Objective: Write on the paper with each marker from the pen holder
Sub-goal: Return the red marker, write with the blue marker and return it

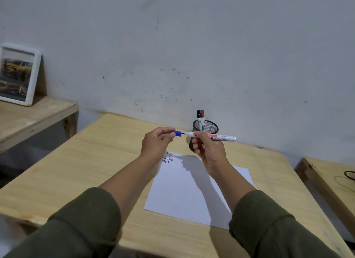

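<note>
My right hand [208,150] holds a white marker [221,137] level above the table, its tip pointing left. My left hand [156,144] pinches the blue cap [176,133] just off the marker's tip, a small gap between them. Below the hands lies a white sheet of paper [184,192] with short red, black and blue strokes [168,157] at its far left corner. Behind my right hand stands a black mesh pen holder [210,126] with two markers upright in it, one black-capped [199,116] and one red-capped [202,115].
The wooden table [76,171] stands against a grey wall. A lower wooden shelf [28,119] at the left carries a white-framed picture [18,75]. Another wooden surface [330,180] at the right has a dark cable [348,175] on it.
</note>
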### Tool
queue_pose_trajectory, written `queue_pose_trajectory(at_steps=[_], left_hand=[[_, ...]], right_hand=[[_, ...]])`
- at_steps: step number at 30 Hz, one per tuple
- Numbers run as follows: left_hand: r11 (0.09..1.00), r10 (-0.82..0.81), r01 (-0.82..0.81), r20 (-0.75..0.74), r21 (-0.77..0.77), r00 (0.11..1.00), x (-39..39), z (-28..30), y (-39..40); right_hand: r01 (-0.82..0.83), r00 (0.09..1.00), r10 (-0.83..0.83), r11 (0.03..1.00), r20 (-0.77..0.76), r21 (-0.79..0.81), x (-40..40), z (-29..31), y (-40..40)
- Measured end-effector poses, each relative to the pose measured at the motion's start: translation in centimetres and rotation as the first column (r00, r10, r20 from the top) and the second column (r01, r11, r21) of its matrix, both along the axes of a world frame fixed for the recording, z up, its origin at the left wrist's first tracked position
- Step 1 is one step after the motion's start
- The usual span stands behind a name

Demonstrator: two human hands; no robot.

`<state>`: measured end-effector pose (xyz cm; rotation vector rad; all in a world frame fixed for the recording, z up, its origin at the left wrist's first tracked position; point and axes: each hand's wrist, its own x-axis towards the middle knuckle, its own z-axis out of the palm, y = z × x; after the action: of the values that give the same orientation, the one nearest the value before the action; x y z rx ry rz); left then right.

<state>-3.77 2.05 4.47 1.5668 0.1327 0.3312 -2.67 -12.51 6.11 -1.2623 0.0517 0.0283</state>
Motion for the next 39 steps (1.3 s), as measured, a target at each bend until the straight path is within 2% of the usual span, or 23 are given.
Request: queue_pose_trajectory(at_steps=[10,17,21,27,31,34,36,39], left_hand=[[0.997,-0.07,0.071,0.011,-0.035,0.997,-0.4,1.2,-0.9],[0.991,-0.132,0.132,0.001,-0.005,0.991,-0.5,1.9,-1.7],[0.985,-0.157,0.155,0.015,0.071,0.988,-0.7,2.0,-1.9],[0.945,-0.011,-0.037,0.145,0.325,0.989,-1.0,2.3,-2.5],[0.912,-0.011,-0.092,0.249,0.4,0.968,-1.3,2.0,-2.6],[0.937,-0.076,0.012,0.171,0.348,0.982,-1.1,1.6,-2.0],[0.971,-0.165,0.143,0.102,0.194,0.981,-1.0,1.5,-1.6],[0.961,-0.264,0.268,0.059,-0.076,0.963,-1.1,1.7,-1.6]], right_hand=[[0.01,1.0,-0.01,1.0,0.029,-0.016,-0.6,1.1,-0.7],[-0.067,0.993,0.076,0.993,0.093,-0.093,-0.6,1.3,-1.1],[-0.107,0.984,0.128,0.981,0.127,-0.164,-0.9,1.6,-1.5],[-0.098,0.994,0.098,0.995,0.054,-0.014,-0.9,1.6,-1.1],[-0.105,0.993,0.104,0.994,0.054,0.015,-1.2,1.2,-1.0],[-0.118,0.989,0.12,0.993,0.084,-0.029,-1.5,1.1,-1.3],[-0.138,0.983,0.143,0.989,0.112,-0.051,-1.6,1.2,-1.4],[-0.173,0.976,0.176,0.984,0.128,-0.039,-1.7,1.3,-1.5]])
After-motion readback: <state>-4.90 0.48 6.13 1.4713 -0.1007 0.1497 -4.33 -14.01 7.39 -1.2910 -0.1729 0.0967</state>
